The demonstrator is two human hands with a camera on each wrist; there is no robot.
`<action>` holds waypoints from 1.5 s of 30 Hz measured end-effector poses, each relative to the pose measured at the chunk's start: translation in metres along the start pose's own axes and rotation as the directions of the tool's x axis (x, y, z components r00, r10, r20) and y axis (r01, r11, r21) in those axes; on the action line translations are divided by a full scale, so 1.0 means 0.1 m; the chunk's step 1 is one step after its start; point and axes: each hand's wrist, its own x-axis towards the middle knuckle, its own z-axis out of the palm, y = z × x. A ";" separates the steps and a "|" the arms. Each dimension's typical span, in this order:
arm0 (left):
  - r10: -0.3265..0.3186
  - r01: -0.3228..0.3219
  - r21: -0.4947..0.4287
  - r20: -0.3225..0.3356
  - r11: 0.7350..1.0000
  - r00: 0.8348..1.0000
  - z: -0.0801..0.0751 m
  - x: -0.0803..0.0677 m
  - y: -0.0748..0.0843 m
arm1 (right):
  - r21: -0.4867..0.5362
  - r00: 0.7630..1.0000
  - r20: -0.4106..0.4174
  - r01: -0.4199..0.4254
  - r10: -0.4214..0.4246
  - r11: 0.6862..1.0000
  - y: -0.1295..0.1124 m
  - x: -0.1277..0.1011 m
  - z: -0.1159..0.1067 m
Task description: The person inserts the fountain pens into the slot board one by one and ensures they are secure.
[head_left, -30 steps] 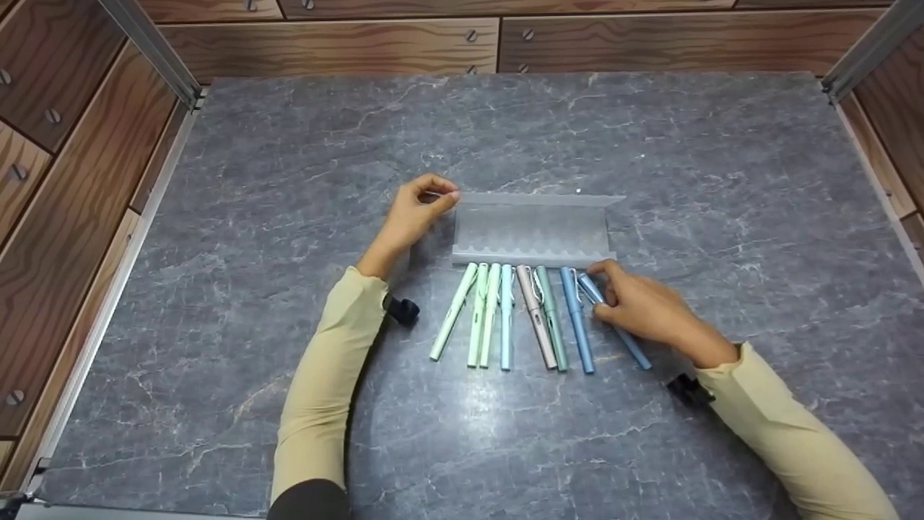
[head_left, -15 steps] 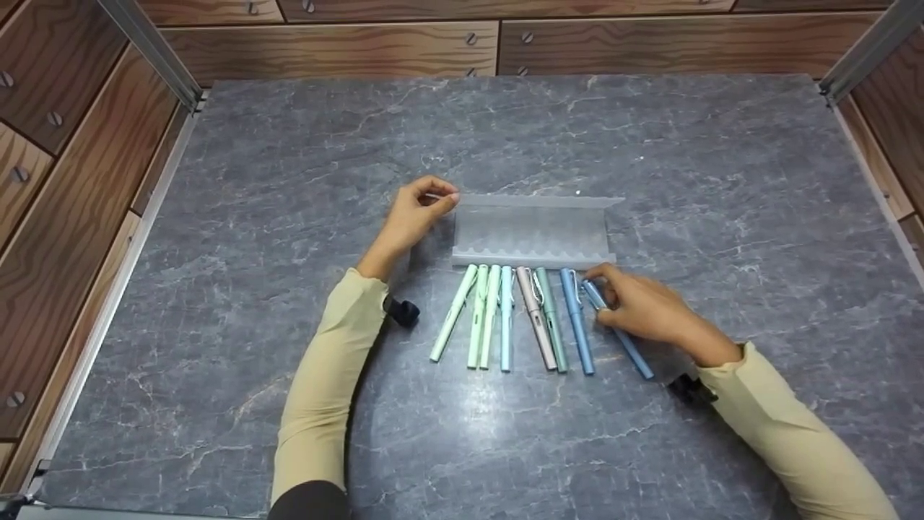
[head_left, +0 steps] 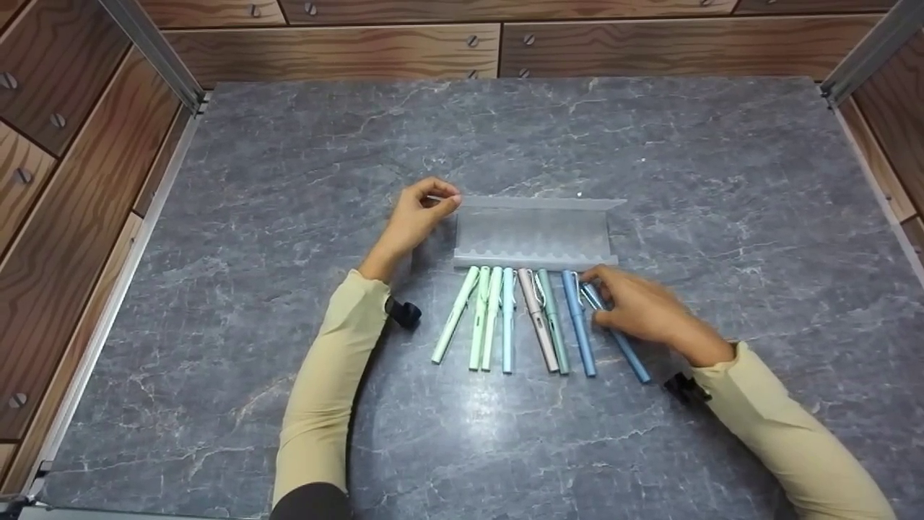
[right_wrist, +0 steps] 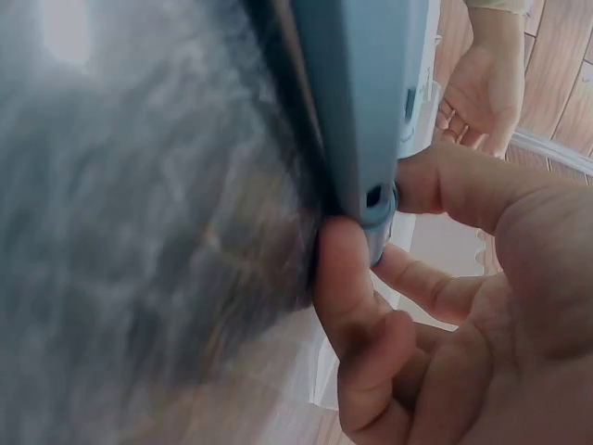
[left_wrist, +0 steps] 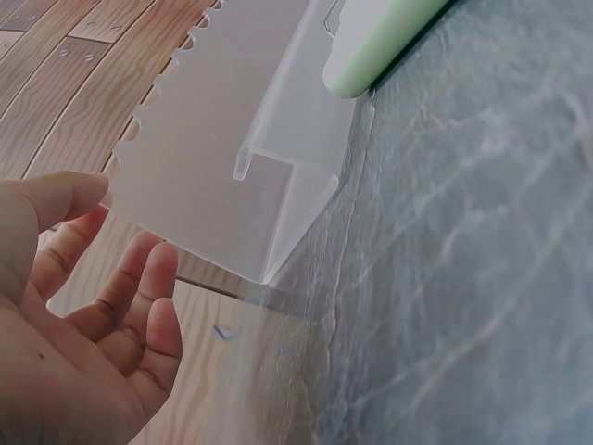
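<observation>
My left hand pinches the top left corner of a translucent plastic pen case between thumb and index finger; the other fingers curl loosely below the sheet in the left wrist view. The case stands with its scalloped flap raised and a notched ledge along its near side. My right hand grips the cap end of the rightmost blue pen, which slants toward my right sleeve. In the right wrist view thumb and fingers close round this pen. Another blue pen lies just left of it.
Several more capped pens lie in a row before the case: pale green pens, a light blue pen, a pinkish-grey pen and a dark green pen. The grey marbled table is bordered by wood-patterned panels.
The pen in my right hand has slid slightly toward me, and the right hand has shifted a little left. My left hand keeps its pinch on the case corner.
</observation>
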 end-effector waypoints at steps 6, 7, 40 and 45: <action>0.006 -0.006 0.004 -0.008 1.000 1.000 0.00 -0.02 -0.02 | 0.012 1.000 -0.007 -0.007 0.007 1.000 0.01 0.00 0.00; 0.006 -0.006 0.003 -0.009 1.000 1.000 0.00 -0.02 -0.02 | 0.024 1.000 -0.003 -0.007 0.007 1.000 0.02 -0.01 0.00; -0.001 0.001 -0.029 0.007 1.000 1.000 0.01 0.00 -0.02 | 0.436 0.941 -0.306 0.275 -0.146 0.857 0.16 -0.14 -0.58; -0.010 0.010 -0.030 0.005 1.000 1.000 0.02 0.01 -0.01 | 0.437 0.932 -0.339 0.276 -0.127 0.856 0.18 -0.09 -0.64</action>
